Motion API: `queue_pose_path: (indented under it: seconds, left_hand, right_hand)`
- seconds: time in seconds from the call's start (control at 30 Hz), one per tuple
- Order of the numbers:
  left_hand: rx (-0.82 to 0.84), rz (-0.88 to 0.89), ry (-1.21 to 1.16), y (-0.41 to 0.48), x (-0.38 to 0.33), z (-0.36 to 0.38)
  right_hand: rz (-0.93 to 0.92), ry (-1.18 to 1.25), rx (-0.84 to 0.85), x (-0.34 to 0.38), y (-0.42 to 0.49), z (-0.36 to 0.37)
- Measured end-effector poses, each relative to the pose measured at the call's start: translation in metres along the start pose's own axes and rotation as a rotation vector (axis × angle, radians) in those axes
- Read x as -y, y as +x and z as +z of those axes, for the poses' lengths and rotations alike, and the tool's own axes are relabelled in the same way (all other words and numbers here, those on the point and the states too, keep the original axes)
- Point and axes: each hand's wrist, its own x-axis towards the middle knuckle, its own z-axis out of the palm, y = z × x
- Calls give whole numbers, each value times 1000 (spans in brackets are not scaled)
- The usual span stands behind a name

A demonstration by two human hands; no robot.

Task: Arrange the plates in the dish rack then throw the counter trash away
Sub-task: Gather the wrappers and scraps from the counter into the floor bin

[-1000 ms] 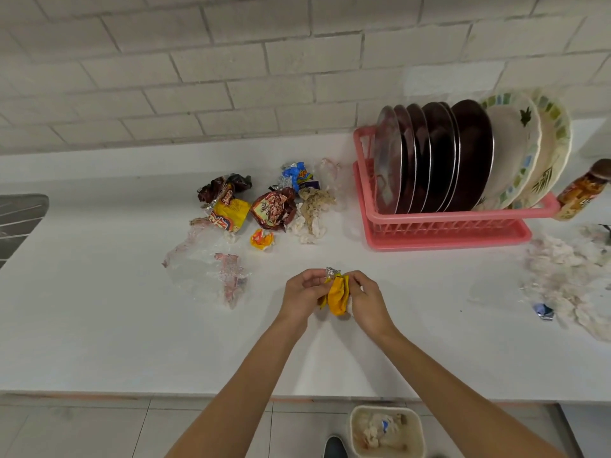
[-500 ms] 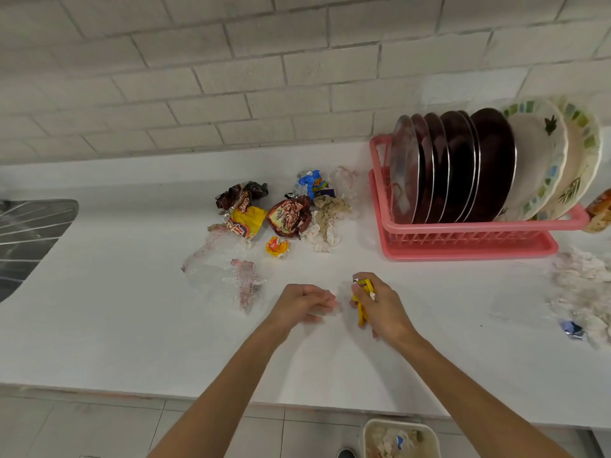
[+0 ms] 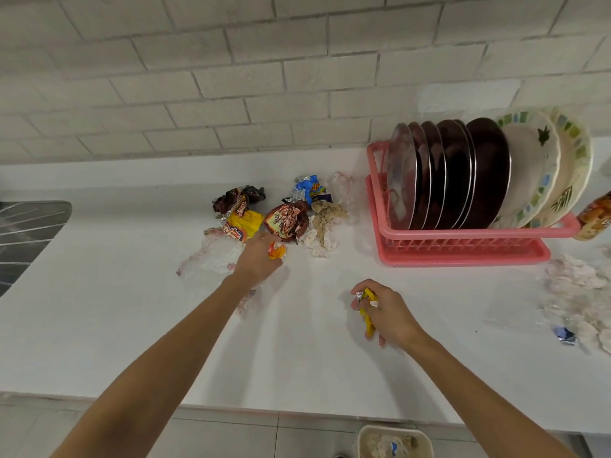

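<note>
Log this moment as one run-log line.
stage: trash pickup | left hand: at orange wrapper, grip unclear | right hand: holds yellow wrapper | plates: upright in pink rack | bin: below counter edge

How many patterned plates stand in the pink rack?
2. The first patterned plate is beside the dark plates; the second patterned plate is at the right end of the rack. Others may be hidden.

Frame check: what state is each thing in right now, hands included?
Dish rack: loaded with plates.
Plates: upright, on edge.
Left hand: on the orange wrapper, grip unclear.
Right hand: grips the yellow wrapper.
Wrapper pile: loose on the counter.
Bin: open, partly filled.
</note>
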Motion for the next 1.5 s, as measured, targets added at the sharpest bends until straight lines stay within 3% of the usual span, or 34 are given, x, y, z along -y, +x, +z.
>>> queue_pose_path:
  seconds: [0.37,0.7,1.13,1.5]
  left_hand:
    - [230,90,239,-2,-17,21]
    - [260,122,-119,-40,-38,34]
    - [266,-122,-607,-164,-84,57]
    - [194,-105,-625,-300,-155,108]
  right_hand:
    - [3,-3,15,-9,-6,-11]
    - [99,-5,-39,-7,-15,-17]
    - [251,12,58,-29,-71,-10]
    - [247,119,172,-79,-197,-42]
